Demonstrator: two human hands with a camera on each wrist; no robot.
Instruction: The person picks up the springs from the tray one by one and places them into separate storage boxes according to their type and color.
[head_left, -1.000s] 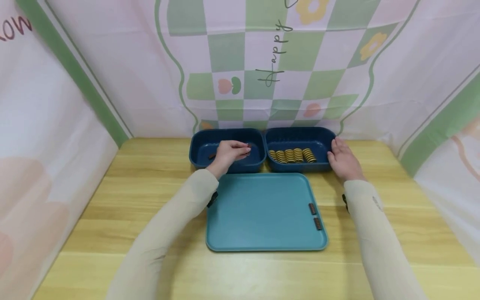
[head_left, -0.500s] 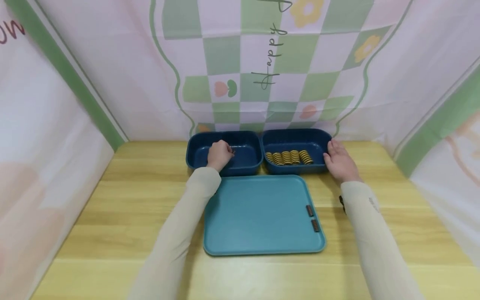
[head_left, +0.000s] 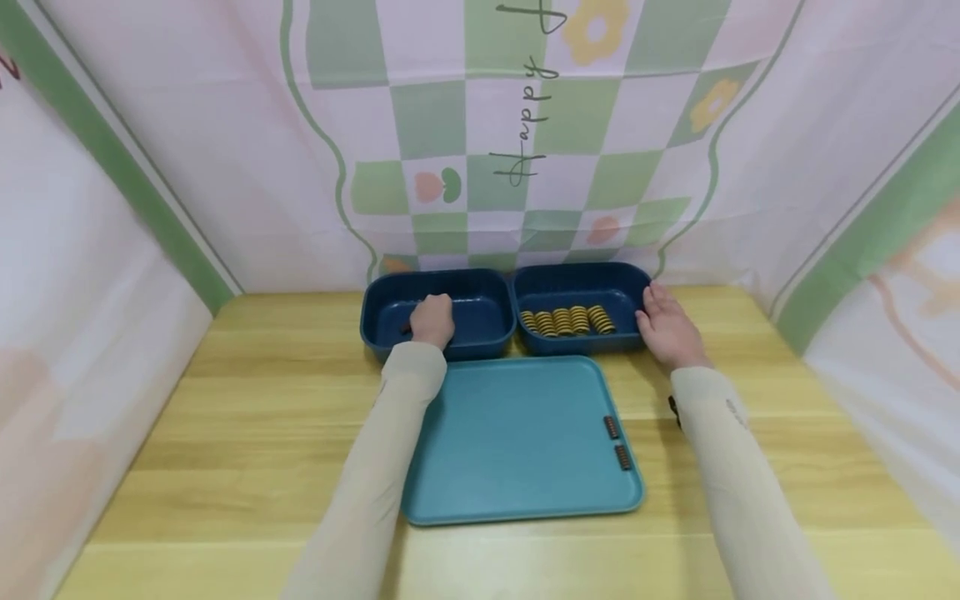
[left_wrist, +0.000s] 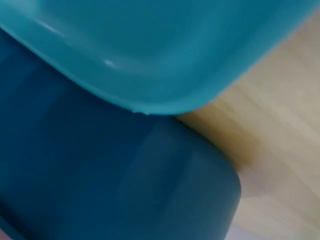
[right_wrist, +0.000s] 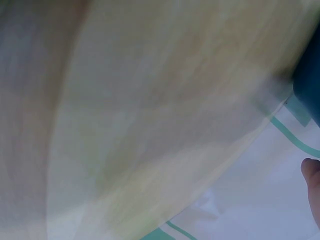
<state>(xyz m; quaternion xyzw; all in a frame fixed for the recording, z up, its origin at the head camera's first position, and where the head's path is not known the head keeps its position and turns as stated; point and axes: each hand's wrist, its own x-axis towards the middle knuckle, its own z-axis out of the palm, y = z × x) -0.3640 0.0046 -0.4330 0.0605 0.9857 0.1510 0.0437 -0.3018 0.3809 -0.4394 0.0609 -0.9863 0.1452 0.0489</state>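
My left hand (head_left: 432, 320) reaches down into the left dark blue bin (head_left: 474, 350), its back turned up. Its fingertips are hidden, so whether they hold anything is not visible. Just left of it in the bin lies a small dark brown piece (head_left: 406, 328). Fingers extended, my right hand (head_left: 670, 327) rests against the right end of the second dark blue bin (head_left: 576, 343). In there sits a row of several yellow-and-black striped, coil-like pieces (head_left: 563, 322). Two dark brown ridged pieces, one nearer (head_left: 622, 457) and one farther (head_left: 611, 427), lie along the teal tray's right edge.
The teal tray (head_left: 510, 450) stands on the wooden table (head_left: 225, 433), right in front of both bins. A printed cloth (head_left: 495, 117) hangs behind them, and cloth also closes in both sides. In the left wrist view the tray corner (left_wrist: 150, 95) overlaps the bin wall (left_wrist: 165, 175).
My left hand, which pinched a dark brown ridged piece a second ago, has turned over and moved left and down into the left bin. The right hand stays at its bin; the head view shifts slightly.
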